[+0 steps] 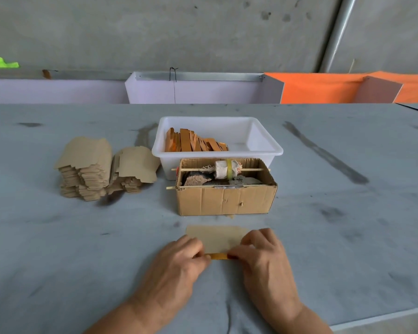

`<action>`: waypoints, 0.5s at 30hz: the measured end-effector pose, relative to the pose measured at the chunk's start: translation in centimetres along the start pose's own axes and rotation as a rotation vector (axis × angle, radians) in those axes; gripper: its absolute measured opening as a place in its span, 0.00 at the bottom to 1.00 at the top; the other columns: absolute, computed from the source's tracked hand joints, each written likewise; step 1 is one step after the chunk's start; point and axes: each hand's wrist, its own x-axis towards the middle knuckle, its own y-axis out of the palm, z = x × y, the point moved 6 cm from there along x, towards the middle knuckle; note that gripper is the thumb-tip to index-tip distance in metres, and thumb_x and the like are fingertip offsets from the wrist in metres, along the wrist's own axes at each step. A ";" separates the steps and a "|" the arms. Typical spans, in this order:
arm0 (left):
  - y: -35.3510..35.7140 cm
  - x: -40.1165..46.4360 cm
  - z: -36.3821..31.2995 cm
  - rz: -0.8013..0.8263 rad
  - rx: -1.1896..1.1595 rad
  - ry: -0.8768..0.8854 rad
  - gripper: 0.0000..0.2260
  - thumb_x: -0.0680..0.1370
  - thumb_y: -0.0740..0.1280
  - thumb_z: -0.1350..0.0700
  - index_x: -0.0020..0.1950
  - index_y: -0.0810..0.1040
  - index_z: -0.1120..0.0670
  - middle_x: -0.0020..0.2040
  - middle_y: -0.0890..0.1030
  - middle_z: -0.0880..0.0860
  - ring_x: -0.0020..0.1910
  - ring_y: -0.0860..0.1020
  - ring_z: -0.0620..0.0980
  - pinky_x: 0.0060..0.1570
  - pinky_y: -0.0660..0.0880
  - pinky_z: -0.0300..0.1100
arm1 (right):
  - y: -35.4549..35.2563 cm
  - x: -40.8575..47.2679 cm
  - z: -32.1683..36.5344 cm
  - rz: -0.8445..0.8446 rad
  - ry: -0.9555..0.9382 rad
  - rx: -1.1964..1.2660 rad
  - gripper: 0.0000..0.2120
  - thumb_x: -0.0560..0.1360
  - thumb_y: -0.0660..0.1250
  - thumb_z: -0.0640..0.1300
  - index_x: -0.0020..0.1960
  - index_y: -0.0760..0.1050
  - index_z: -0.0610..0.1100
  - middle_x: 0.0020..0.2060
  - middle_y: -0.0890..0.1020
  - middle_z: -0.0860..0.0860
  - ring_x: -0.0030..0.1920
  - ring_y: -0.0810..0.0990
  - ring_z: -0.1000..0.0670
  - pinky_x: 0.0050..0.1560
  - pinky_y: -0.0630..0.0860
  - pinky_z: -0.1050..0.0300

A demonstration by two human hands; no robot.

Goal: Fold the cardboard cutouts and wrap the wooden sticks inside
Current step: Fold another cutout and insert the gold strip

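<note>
A single cardboard cutout point(215, 238) is laid flat on the grey table point(323, 225), near the person and just in front of the cardboard box point(225, 201). A wooden stick point(219, 256) is held along the near edge of the cutout. Its left end is pinched by the curled fingers of the left hand point(179, 261), and its right end is pinched by the right hand point(261, 254); both hands rest on the table. Farther away, a white tray point(263, 138) holding more orange wooden sticks point(193, 142) is seen behind the box. To the left of the tray, two stacks of cutouts point(94, 167) are piled side by side, well apart from the hands.
</note>
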 end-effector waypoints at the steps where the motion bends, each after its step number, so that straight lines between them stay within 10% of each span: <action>1: -0.1 0.0 -0.1 0.001 0.015 0.000 0.08 0.72 0.66 0.59 0.33 0.79 0.53 0.34 0.73 0.47 0.34 0.74 0.47 0.29 0.70 0.40 | 0.1 -0.1 0.8 0.017 -0.080 -0.056 0.13 0.66 0.61 0.36 0.34 0.81 0.48 0.32 0.77 0.51 0.35 0.76 0.45 0.30 0.74 0.52; 11: 0.0 0.5 3.7 0.015 -0.329 -0.310 0.07 0.65 0.65 0.64 0.34 0.82 0.54 0.35 0.79 0.47 0.34 0.76 0.45 0.36 0.75 0.42 | -0.3 0.1 -1.0 0.175 -0.093 -0.129 0.20 0.46 0.80 0.31 0.29 0.82 0.52 0.29 0.78 0.53 0.29 0.77 0.49 0.24 0.73 0.58; 15: 0.3 2.4 4.9 -0.002 -0.168 -0.414 0.10 0.74 0.70 0.54 0.54 0.80 0.53 0.50 0.77 0.49 0.50 0.77 0.49 0.50 0.72 0.41 | -0.4 -0.2 -0.7 0.208 -0.073 -0.086 0.22 0.45 0.76 0.27 0.28 0.80 0.52 0.28 0.77 0.55 0.29 0.77 0.49 0.24 0.73 0.57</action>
